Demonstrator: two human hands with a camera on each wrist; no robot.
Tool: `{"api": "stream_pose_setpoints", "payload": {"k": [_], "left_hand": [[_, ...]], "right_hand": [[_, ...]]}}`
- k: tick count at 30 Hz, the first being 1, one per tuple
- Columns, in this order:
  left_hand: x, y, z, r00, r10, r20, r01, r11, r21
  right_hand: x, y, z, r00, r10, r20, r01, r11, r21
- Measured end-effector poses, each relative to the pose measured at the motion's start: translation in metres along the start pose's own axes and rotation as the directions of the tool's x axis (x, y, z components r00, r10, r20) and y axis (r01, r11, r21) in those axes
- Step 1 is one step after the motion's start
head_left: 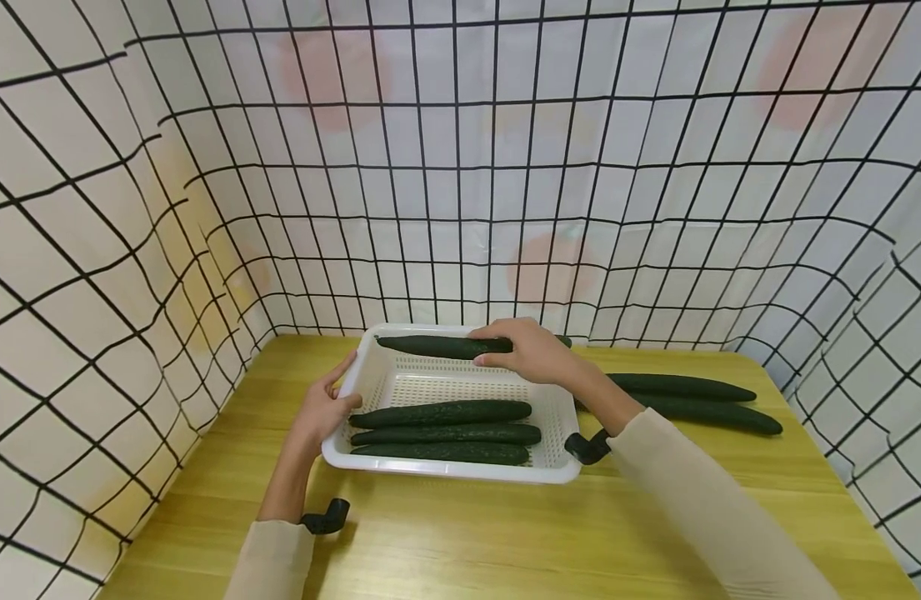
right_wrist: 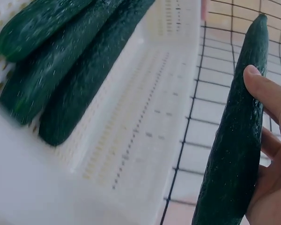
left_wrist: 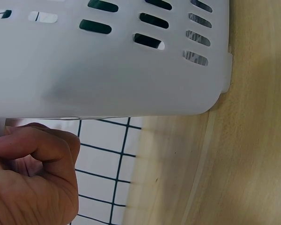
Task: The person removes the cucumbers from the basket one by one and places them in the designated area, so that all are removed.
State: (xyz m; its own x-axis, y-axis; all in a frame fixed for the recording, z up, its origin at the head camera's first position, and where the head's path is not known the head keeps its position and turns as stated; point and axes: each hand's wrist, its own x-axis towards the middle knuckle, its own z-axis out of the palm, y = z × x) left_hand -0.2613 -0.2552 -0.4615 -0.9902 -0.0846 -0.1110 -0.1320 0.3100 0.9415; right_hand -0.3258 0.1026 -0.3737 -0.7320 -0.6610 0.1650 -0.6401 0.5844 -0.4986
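Note:
A white plastic basket with slotted walls stands on the table, tilted slightly in the head view. My left hand grips its left rim, thumb over the edge and fingers outside. The left wrist view has the hand curled at the rim beside the basket's outer wall. My right hand holds a dark green cucumber above the basket's far side, with the thumb on one side of the cucumber in the right wrist view. Three cucumbers lie side by side in the basket's near part.
To the right of the basket, two more cucumbers lie on the wooden table, partly behind the right forearm. A white cloth with a black grid surrounds the table at the back and sides. Black wrist mounts sit on both wrists.

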Motion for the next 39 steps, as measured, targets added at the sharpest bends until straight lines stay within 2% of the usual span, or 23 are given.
{"api": "stream_pose_setpoints", "payload": {"k": [6,11,20,35,39], "left_hand": [[0.001,0.001,0.000,1.000,-0.013,-0.002,0.013,1.000,0.018],[-0.002,0.002,-0.001,1.000,-0.012,-0.001,0.012,1.000,0.027],[-0.003,0.001,0.000,1.000,-0.001,-0.011,0.002,0.999,0.046],[0.001,0.000,-0.001,1.000,-0.024,0.006,0.024,0.999,0.029],[-0.003,0.007,-0.001,0.999,-0.034,0.018,0.034,0.999,0.026]], "right_hand": [[-0.025,0.012,-0.019,0.998,0.001,-0.062,0.001,1.000,0.021],[-0.045,0.022,-0.030,0.995,0.011,-0.101,-0.011,1.000,0.000],[-0.086,0.050,-0.043,0.984,0.132,-0.123,-0.139,0.989,-0.047],[-0.157,0.100,-0.067,0.960,0.215,-0.181,-0.235,0.967,-0.097],[-0.177,0.112,-0.067,0.950,0.236,-0.204,-0.261,0.959,-0.106]]}}
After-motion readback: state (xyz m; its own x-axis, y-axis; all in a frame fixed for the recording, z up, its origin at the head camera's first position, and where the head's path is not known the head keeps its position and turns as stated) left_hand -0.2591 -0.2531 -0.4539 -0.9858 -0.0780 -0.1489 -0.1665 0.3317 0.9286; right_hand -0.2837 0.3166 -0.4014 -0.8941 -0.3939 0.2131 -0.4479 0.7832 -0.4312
